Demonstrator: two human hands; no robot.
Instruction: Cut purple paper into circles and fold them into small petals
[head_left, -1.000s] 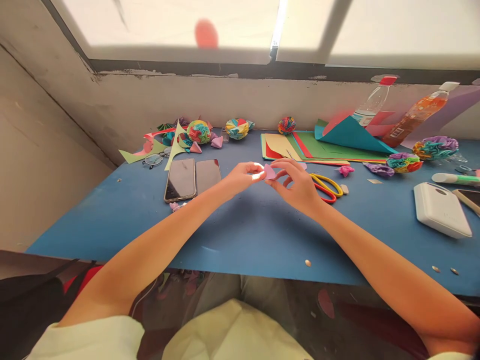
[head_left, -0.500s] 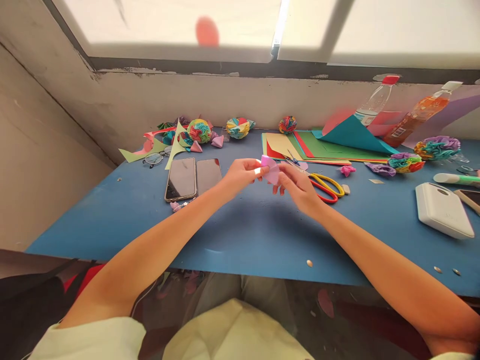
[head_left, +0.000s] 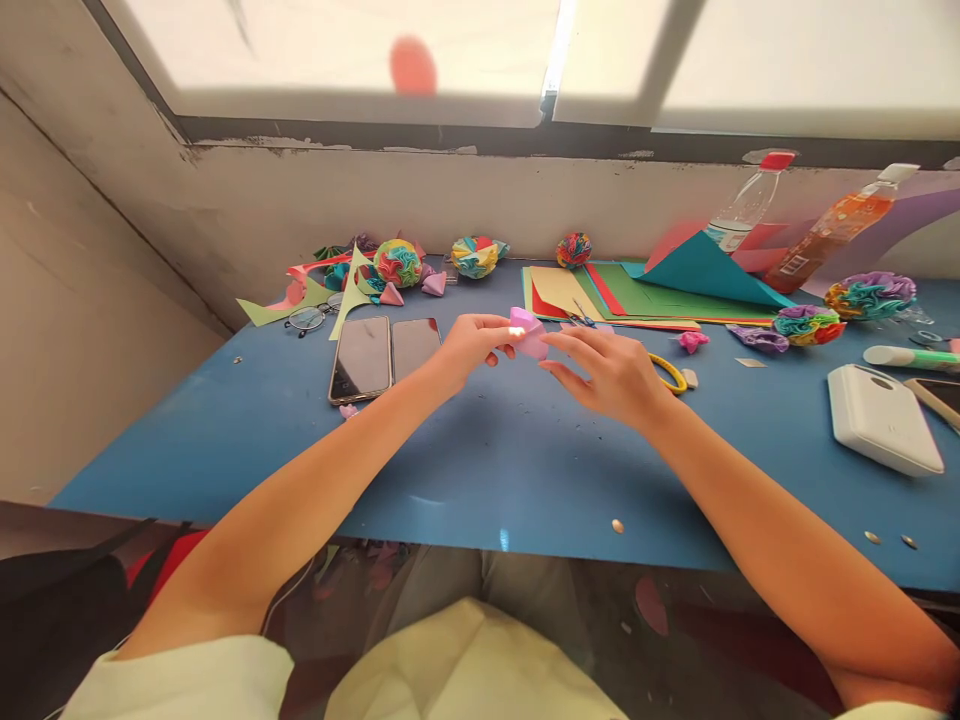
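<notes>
A small folded piece of pink-purple paper [head_left: 529, 335] is pinched between the thumb and fingers of my left hand [head_left: 474, 350], above the middle of the table. My right hand [head_left: 606, 370] is just to the right of it, thumb and fingers spread apart. Its fingertips reach the paper's right edge; whether they touch I cannot tell. Under and behind the right hand lie scissors, with a yellow handle loop [head_left: 670, 373] showing and the rest mostly covered. Another flat pale purple paper piece [head_left: 596, 328] lies just beyond that hand.
On the blue table [head_left: 450, 480], two phones [head_left: 361, 360] lie to the left, near eyeglasses [head_left: 306, 318] and paper scraps. Several folded paper balls [head_left: 398, 263] line the back. Coloured sheets [head_left: 675, 295], two bottles [head_left: 840, 228] and a white power bank [head_left: 883, 420] are on the right.
My right hand has come off its grip on the paper, its fingers spreading and the hand turning over the scissors, hiding the red loop. My left hand keeps the paper, shifted slightly left.
</notes>
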